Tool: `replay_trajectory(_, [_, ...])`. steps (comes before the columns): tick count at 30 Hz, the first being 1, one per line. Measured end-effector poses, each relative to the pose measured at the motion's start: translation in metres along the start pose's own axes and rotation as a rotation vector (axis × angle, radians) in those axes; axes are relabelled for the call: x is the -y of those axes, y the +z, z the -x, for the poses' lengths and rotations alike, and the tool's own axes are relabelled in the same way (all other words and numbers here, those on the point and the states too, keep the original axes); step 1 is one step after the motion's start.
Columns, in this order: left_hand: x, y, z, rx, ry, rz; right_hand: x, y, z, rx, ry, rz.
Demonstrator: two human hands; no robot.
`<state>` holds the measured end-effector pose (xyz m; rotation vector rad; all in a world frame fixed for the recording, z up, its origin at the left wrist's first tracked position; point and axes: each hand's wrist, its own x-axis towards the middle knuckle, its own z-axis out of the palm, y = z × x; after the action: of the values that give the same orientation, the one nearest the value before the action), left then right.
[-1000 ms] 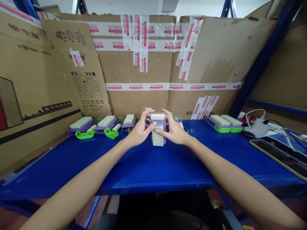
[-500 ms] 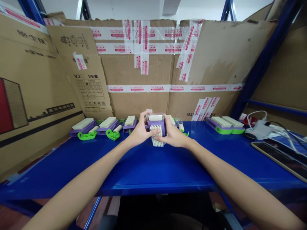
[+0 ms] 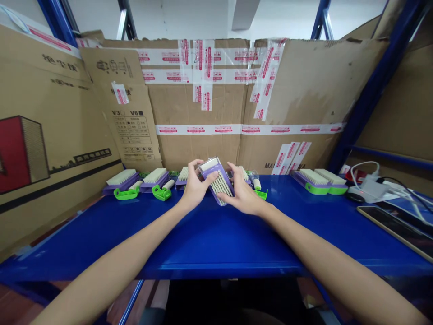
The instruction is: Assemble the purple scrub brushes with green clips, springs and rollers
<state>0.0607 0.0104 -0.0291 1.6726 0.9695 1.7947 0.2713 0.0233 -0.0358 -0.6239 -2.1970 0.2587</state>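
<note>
Above the middle of the blue table, a purple brush with cream bristles is tilted, its top leaning left. At its upper end a clear cover encloses a white roller. My left hand is closed on the brush's left side, thumb across the bristle face. My right hand grips the right side, its thumb on the lower bristles. Behind my hands stand more purple brushes, partly hidden, with a green part to the right of them.
On the left lie purple brushes with green holders. Two brushes with green parts sit at right. A phone, a white charger and cables occupy the right end. Cardboard walls the back and left.
The brush has turned from upright to tilted, its top now toward the left. My left thumb has slid up the bristles, and my right fingers have loosened slightly around the side.
</note>
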Motion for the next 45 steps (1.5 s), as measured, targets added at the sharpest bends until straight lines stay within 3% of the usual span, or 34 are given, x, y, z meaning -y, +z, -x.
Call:
replay_trajectory(7, [-0.01,0.008,0.004,-0.216,-0.165,0.127,0.01,0.006,-0.001,-0.015,-0.075,0.058])
replay_trajectory(14, [-0.014,0.012,0.008,-0.28,-0.196,0.124,0.006,0.005,-0.002,0.02,-0.107,0.108])
replay_trajectory(24, [-0.015,0.013,0.009,-0.266,-0.225,0.127,0.012,0.0,-0.001,-0.021,-0.017,0.063])
replay_trajectory(33, [-0.003,0.008,0.007,-0.244,-0.175,0.059,0.01,-0.004,-0.002,-0.048,-0.075,0.111])
replay_trajectory(40, [-0.009,0.011,0.008,-0.151,-0.137,0.126,0.009,-0.008,-0.002,-0.099,-0.044,0.12])
replay_trajectory(45, [-0.008,0.007,0.004,-0.158,-0.153,0.129,0.01,-0.013,-0.003,-0.118,-0.058,0.122])
